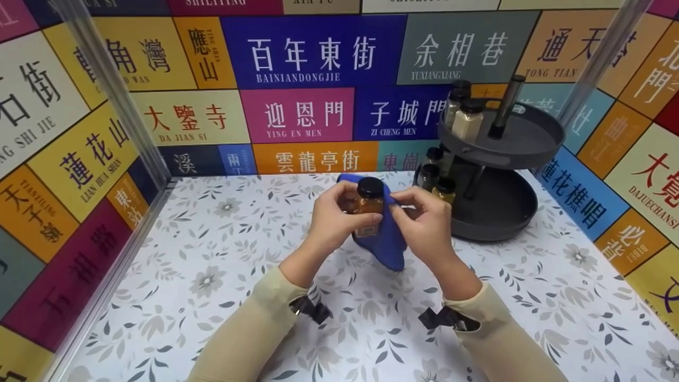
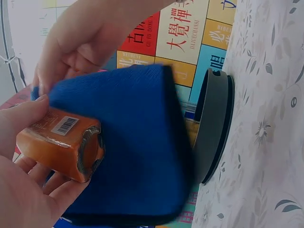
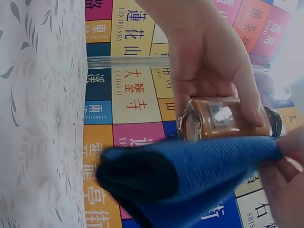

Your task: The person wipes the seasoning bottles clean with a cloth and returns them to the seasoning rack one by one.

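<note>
My left hand (image 1: 334, 215) grips a square glass jar (image 1: 370, 207) of orange-brown spice with a black lid, thumb across its near side. A barcode label shows on the jar (image 2: 61, 142) in the left wrist view. Beside it, my right hand (image 1: 427, 215) pinches the upper edge of a blue cloth (image 1: 390, 244) between thumb and fingers. The cloth (image 3: 204, 161) hangs down along the jar's far and right side, its lower part loose. Both hands are above the flowered tabletop, the jar held upright.
At the right stands a dark two-tier round rack (image 1: 496, 231). Its upper tray holds black-lidded jars, one a pale jar (image 1: 467, 121); several more, including a yellowish jar (image 1: 444, 190), stand on the lower tray. Colourful sign-printed walls (image 1: 313, 53) enclose the flowered table (image 1: 212, 318).
</note>
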Motion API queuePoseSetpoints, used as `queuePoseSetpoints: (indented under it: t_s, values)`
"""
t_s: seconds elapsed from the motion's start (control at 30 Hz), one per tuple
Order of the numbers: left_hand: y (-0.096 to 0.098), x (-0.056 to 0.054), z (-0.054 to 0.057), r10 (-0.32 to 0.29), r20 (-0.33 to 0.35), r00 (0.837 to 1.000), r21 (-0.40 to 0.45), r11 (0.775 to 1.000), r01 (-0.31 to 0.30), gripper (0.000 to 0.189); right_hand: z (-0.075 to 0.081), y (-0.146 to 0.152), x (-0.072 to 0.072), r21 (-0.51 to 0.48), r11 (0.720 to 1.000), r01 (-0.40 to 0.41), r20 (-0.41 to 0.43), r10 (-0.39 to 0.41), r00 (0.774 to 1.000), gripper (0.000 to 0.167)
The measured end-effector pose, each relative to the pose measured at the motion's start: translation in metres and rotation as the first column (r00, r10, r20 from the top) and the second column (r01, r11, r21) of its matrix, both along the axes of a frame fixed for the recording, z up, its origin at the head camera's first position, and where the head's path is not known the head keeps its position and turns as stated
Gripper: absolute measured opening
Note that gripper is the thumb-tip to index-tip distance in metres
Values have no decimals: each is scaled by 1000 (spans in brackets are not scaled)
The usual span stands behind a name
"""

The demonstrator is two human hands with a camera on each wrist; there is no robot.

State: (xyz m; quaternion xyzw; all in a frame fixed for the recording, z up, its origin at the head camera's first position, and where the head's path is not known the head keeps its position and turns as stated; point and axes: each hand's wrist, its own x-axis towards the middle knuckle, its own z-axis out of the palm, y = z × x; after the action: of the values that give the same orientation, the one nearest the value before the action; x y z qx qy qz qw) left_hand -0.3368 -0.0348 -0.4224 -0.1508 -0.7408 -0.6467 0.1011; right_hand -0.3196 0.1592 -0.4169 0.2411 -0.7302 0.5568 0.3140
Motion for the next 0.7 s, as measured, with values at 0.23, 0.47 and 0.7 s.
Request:
queuePoseSetpoints:
  t_s: [0.23,0.47,0.7]
  values:
    - [-4,0,6,35,-28,999,24,999,-34,51,1,2,-2,278,960,-16,240,-54,969,6]
    - [-4,-1,7,18,-33,999,31,999,-17,49,0,1,0,279,960,-7,254,-67,965,7]
    - [-5,-1,6,-27,-9,1000,36,999,28,48,-2,-3,1,73,997,21,28,-24,999,12]
